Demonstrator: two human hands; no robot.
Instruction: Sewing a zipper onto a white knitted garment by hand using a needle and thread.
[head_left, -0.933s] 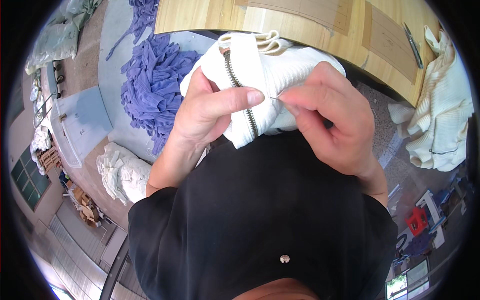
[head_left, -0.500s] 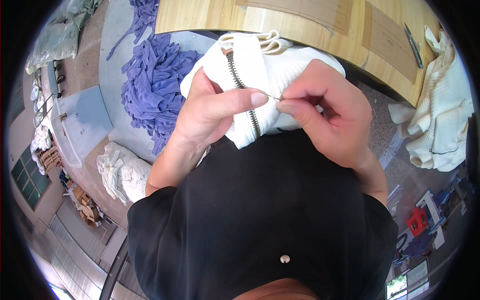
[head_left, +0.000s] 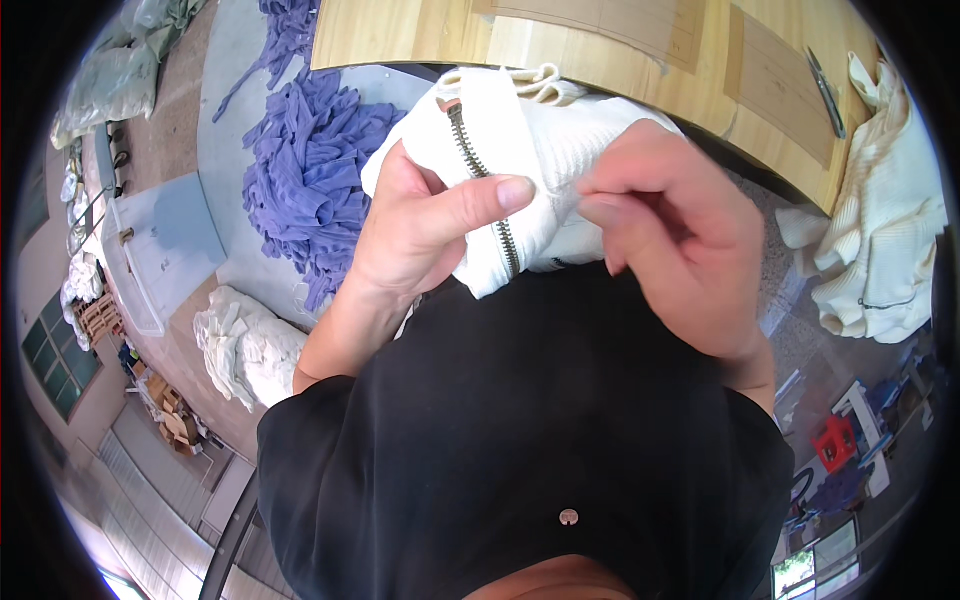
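Observation:
A white ribbed knit garment (head_left: 575, 150) lies bunched against my black shirt, just in front of the wooden table. Along its left part runs a dark metal zipper (head_left: 468, 145) on white tape. My left hand (head_left: 420, 215) grips the garment from the left, thumb flat across the zipper and the other fingers hidden behind the cloth. To the right, my right hand (head_left: 680, 225) is slightly blurred, its thumb and forefinger pinched together beside the cloth. A thin, needle-like thing showed in that pinch half a second ago; now it is too small and blurred to see.
On the wooden table (head_left: 400, 35) lie brown paper patterns (head_left: 780, 95) and dark snips (head_left: 826, 92). A cream ribbed garment (head_left: 870, 270) hangs off the right edge. Purple fabric strips (head_left: 310, 180) are heaped at left, with a white cloth bundle (head_left: 250, 345) nearer me.
My right hand has moved right and slightly nearer me, away from my left thumb, with its fingers still pinched. My left hand keeps its hold on the garment.

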